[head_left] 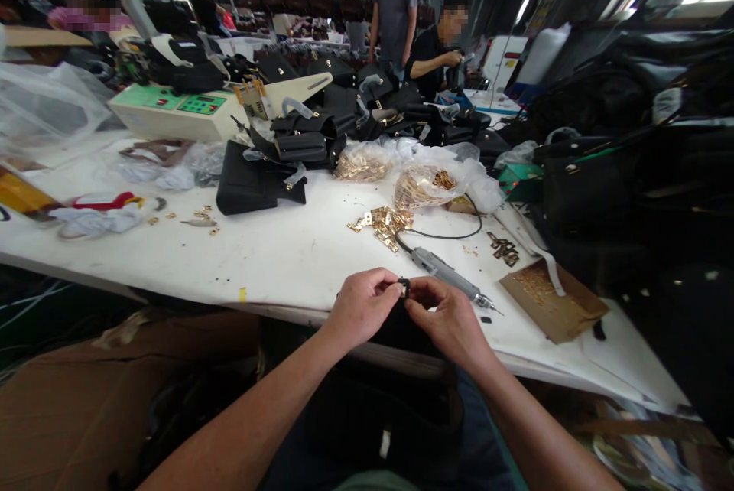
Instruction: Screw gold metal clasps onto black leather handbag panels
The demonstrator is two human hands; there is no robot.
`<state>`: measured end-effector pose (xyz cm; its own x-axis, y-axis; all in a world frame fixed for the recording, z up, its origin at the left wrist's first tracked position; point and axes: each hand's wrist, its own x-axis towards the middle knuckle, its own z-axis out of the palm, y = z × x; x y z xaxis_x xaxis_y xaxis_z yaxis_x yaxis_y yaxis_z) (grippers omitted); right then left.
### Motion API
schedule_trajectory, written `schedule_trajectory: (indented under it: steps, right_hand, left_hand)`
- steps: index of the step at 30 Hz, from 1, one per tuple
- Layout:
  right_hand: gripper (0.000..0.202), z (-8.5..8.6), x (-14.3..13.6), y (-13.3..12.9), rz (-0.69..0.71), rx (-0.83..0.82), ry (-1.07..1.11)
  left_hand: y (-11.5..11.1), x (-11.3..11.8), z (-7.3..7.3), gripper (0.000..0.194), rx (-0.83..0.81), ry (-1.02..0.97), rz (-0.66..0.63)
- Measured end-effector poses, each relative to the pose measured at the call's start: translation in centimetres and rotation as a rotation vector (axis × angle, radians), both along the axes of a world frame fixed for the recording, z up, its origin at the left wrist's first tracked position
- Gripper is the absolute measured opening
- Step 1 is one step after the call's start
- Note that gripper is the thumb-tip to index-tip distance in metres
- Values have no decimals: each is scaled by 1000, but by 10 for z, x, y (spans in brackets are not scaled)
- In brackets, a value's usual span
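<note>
Work looks midway, I judge: my left hand (362, 304) and right hand (446, 312) together pinch a small dark piece (405, 285), the grey screwdriver (443, 270) lying unused just beyond.

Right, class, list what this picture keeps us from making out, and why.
All in the head view:
Dark piece: mostly hidden by left hand and right hand.
Green panel: markings too small.
Orange-yellow object: cut off by left edge.
Black item over the lap: details lost in shadow.
</note>
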<state>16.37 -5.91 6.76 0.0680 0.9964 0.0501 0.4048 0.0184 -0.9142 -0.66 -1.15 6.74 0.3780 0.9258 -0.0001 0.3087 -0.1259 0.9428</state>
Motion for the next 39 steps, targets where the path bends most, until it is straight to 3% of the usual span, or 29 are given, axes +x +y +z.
schedule_trajectory:
  steps: [9, 15, 20, 32, 39]
  right_hand:
    - [21, -7, -6, 2, -91, 13, -49]
    - [25, -9, -4, 6, -59, -17, 1]
    - [28, -5, -1, 7, -42, -67, 56]
    - [25, -7, -4, 7, -56, -57, -3]
    - [23, -9, -1, 9, -20, -74, 76]
  left_hand:
    - [4, 0, -2, 19, 21, 21, -46]
    - [7, -5, -5, 20, -27, -43, -169]
    - [2, -1, -4, 26, 27, 90, -98]
    - [0, 4, -13, 23, 39, 103, -13]
    - [5, 2, -9, 23, -33, 40, -62]
